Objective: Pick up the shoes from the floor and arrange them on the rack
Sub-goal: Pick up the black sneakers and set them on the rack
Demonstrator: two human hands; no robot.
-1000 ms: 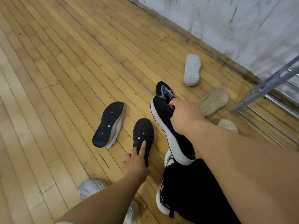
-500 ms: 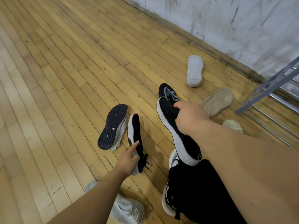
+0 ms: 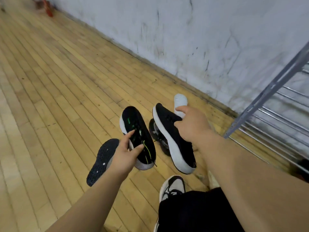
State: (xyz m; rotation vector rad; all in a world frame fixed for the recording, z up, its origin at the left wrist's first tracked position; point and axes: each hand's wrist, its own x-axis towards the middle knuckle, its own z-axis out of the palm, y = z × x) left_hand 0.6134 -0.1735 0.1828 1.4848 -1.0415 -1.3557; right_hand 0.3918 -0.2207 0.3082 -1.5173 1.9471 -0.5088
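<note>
Left hand (image 3: 125, 154) gripped black knit white-soled sneaker (image 3: 136, 131), right hand (image 3: 192, 125) its black twin (image 3: 177, 144). Pickup looked done; next: both onto grey metal rack (image 3: 267, 91), 3 o'clock.

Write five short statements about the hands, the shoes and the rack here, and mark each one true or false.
1. The left hand holds a black shoe with green marks. True.
2. The right hand is empty. False: its fingers grip a black shoe with a white sole.
3. The dark shoe by the left wrist lies sole up on the wooden floor. True.
4. Both held shoes rest on the metal rack. False: both are in the hands, apart from the rack.
5. The white shoe lies on the floor beyond the right hand. True.
</note>
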